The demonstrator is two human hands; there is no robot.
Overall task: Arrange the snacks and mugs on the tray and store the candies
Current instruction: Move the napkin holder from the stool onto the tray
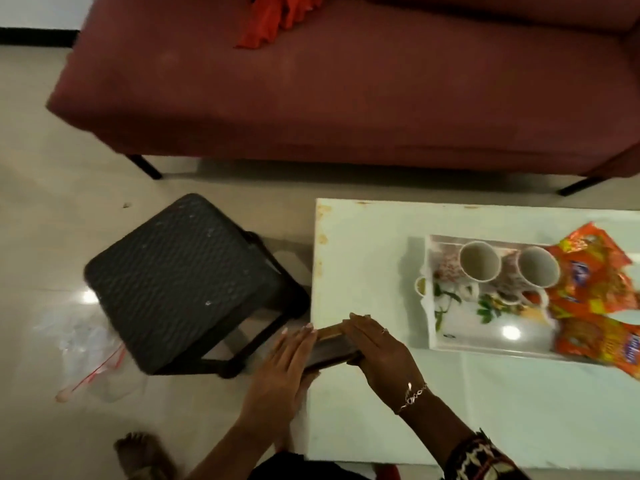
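A small brown wooden box (330, 348) sits at the left front corner of the white table (485, 410). My left hand (284, 368) presses its left side and my right hand (377, 351) covers its right side and top. Further right stands a white floral tray (460, 327) holding two white mugs (479, 261) (536, 271), upright and empty. Orange snack packets (595, 299) lie along the tray's right end, partly hanging over its edge. I see no loose candies.
A dark woven stool (180, 278) stands on the floor just left of the table. A clear zip bag (86, 344) lies on the tiles further left. A maroon sofa (346, 91) with an orange cloth (273, 19) runs along the back. My foot (138, 452) shows below.
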